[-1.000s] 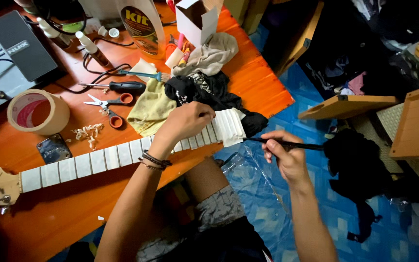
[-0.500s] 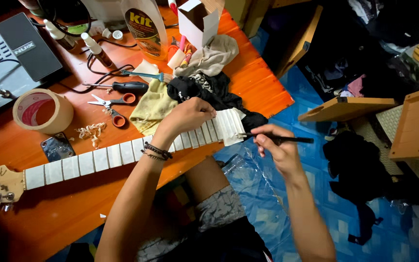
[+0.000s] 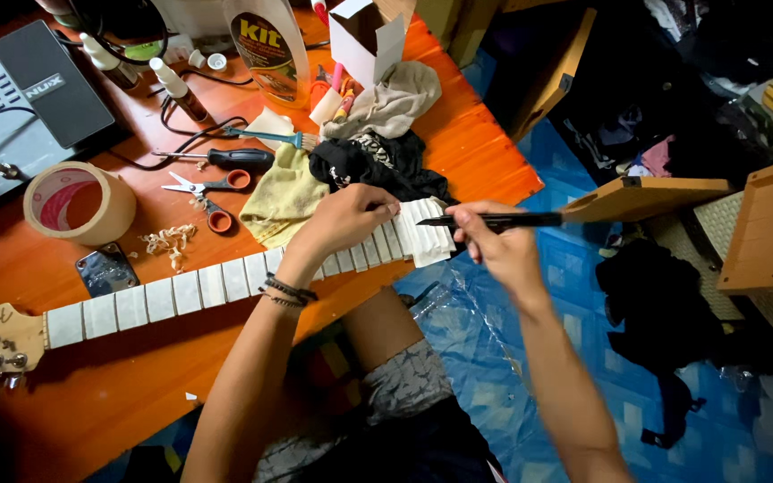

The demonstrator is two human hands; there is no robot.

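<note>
The right hand (image 3: 498, 246) is raised from beside the knee and brought in toward the taped end of the guitar neck (image 3: 225, 282). The black marker (image 3: 503, 219), earlier held lower and clear of the neck with its tip short of it, is now levelled so that its tip is just at the end of the masked fretboard.
</note>
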